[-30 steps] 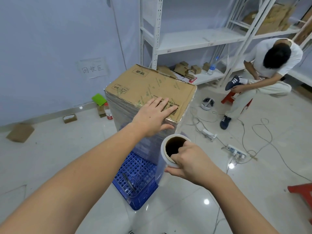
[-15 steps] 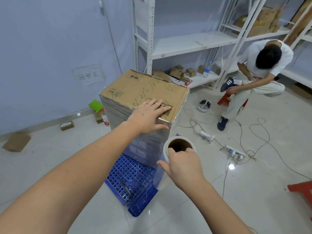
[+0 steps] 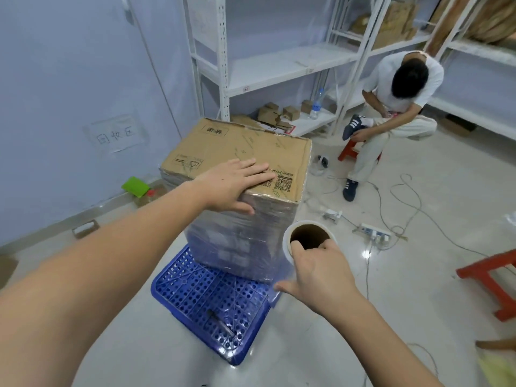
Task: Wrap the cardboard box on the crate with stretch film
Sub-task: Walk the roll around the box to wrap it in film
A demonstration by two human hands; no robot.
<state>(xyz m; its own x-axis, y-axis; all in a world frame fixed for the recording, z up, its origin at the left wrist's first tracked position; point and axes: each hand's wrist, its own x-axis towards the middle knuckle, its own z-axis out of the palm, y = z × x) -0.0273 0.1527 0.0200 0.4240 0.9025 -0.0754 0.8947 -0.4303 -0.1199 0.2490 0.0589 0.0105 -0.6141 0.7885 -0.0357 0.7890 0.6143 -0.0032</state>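
I see the cardboard box (image 3: 237, 152) standing upright on the blue crate (image 3: 206, 300) on the floor, its sides already covered in layers of film. My left hand (image 3: 231, 185) lies flat on the box top near its front edge, fingers straight and slightly spread. My right hand (image 3: 315, 272) grips the film roll (image 3: 290, 247) just beside the box's right corner, fingers hooked into its cardboard core, thumb stretched outward.

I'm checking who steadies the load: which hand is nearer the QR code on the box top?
Left. The left hand lies flat beside the QR code; the right hand grips the film roll below the box corner.
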